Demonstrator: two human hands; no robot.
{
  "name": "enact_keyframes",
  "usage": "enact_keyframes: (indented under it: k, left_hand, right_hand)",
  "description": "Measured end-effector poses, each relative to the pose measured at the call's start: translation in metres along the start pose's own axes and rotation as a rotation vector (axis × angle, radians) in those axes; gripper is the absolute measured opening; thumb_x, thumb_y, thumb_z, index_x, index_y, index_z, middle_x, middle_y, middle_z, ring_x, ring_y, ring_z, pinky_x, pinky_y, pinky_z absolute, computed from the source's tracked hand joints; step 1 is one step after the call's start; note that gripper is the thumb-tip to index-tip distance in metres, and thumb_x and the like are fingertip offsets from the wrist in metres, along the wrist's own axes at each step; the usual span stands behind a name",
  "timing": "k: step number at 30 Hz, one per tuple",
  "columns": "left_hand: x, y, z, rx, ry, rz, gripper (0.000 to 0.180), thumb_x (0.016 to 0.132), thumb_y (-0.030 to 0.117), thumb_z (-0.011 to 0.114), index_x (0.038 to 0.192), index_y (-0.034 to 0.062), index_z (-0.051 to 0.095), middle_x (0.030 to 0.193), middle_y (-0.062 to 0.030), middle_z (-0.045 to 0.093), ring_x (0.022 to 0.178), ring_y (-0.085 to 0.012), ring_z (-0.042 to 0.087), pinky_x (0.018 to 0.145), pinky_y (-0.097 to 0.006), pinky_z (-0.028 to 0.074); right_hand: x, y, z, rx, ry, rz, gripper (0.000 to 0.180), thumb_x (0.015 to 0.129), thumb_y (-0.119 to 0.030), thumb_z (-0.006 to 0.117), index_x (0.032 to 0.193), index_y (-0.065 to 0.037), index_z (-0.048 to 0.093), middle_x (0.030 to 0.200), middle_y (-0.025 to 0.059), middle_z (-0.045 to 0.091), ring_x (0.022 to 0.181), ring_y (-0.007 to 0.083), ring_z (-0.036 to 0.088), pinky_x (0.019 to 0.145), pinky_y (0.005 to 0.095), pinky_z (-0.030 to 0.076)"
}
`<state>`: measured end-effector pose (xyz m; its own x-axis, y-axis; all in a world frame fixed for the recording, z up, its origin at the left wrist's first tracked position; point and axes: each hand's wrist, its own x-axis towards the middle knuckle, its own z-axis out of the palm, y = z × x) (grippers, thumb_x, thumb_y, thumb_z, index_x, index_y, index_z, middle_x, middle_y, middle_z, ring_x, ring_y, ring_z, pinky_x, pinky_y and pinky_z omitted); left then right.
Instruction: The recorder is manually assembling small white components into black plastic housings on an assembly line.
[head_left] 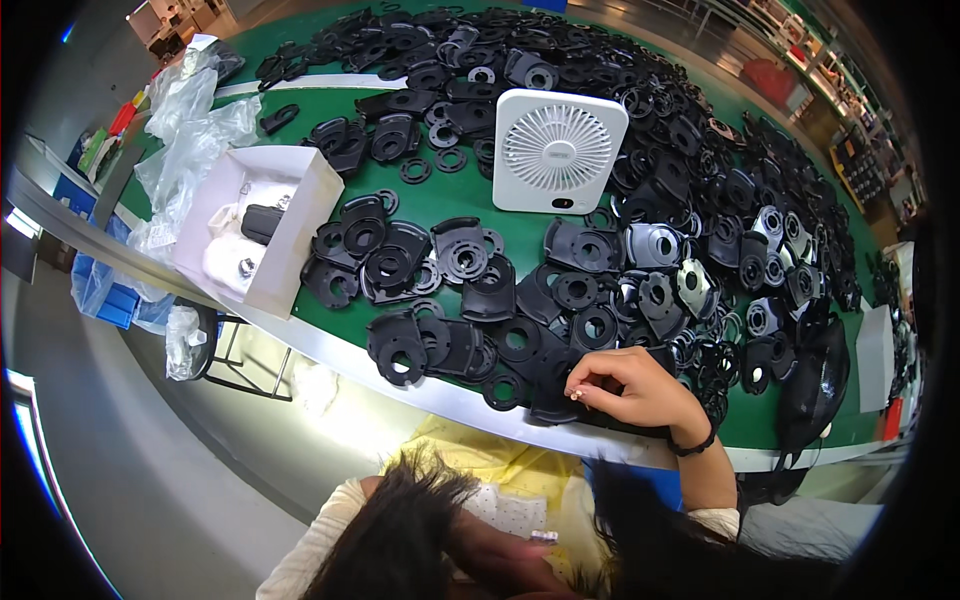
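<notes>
My right hand (632, 392) hovers at the table's near edge with thumb and fingers pinched together. Something tiny and shiny shows at its fingertips, too small to tell from a decorated nail. Under and beside it lie black moulded plastic parts (489, 292), plate-shaped pieces with a round hole, and loose black rings (503, 390). My left hand (505, 553) is low, close to my body and off the table, shaded and partly hidden by hair. A small pale, glinting piece (543, 537) shows at its fingers, whose pose is unclear.
A white square fan (560, 152) stands amid the heap on the green table (465, 192). On the left are an open white box (300, 240) with small items inside and clear plastic bags (205, 140). A dark shiny bag (815, 385) lies at the right edge.
</notes>
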<state>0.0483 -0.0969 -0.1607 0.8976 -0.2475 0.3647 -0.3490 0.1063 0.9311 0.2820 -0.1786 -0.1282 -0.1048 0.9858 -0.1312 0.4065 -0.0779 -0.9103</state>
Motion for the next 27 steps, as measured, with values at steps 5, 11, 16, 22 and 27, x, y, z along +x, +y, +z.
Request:
enact_keyframes:
  k: [5,11,16,22,27]
  left_hand:
    - [0.002,0.000,-0.007,0.083,-0.091,-0.042,0.023,0.086,0.021,0.064,0.102,0.0045,0.063,0.094,-0.0085,0.064,0.081,-0.0276,0.061,0.069,-0.039,0.046]
    - [-0.002,0.002,-0.021,0.180,-0.210,-0.092,0.026,0.085,0.021,0.065,0.104,0.0050,0.063,0.097,-0.0082,0.065,0.085,-0.0285,0.061,0.071,-0.040,0.047]
    - [-0.006,0.005,-0.034,0.265,-0.296,-0.144,0.028,0.084,0.021,0.066,0.106,0.0055,0.062,0.100,-0.0079,0.065,0.088,-0.0293,0.062,0.074,-0.040,0.048]
    - [-0.003,0.027,-0.087,0.867,0.093,-0.335,0.031,0.080,0.014,0.067,0.110,0.0090,0.062,0.099,-0.0106,0.064,0.092,-0.0320,0.061,0.080,-0.040,0.048]
    - [0.020,0.032,-0.102,1.405,0.527,-0.426,0.038,0.076,0.023,0.073,0.106,0.0058,0.058,0.096,-0.0082,0.054,0.090,-0.0291,0.055,0.078,-0.039,0.044]
  right_hand:
    - [0.000,0.000,0.000,0.003,0.004,-0.003,0.009,0.089,-0.012,0.060,0.091,-0.004,0.064,0.078,0.0036,0.065,0.066,0.0117,0.062,0.055,0.0226,0.045]
    - [0.000,0.001,0.000,0.005,0.017,-0.012,0.009,0.089,-0.012,0.060,0.091,-0.004,0.064,0.077,0.0041,0.066,0.064,0.0119,0.061,0.054,0.0221,0.045]
    - [0.001,0.007,-0.002,-0.012,0.049,-0.030,0.008,0.089,-0.011,0.060,0.090,-0.003,0.064,0.076,0.0044,0.065,0.063,0.0125,0.061,0.055,0.0228,0.045]
    - [-0.002,0.005,0.003,-0.184,0.145,-0.036,0.023,0.079,-0.016,0.075,0.095,-0.004,0.064,0.084,0.0034,0.058,0.061,0.0100,0.056,0.053,0.0231,0.043]
    - [0.001,-0.001,0.012,-0.372,0.238,-0.080,0.052,0.069,-0.026,0.084,0.111,-0.009,0.058,0.109,0.0087,0.045,0.055,0.0119,0.048,0.054,0.0254,0.043]
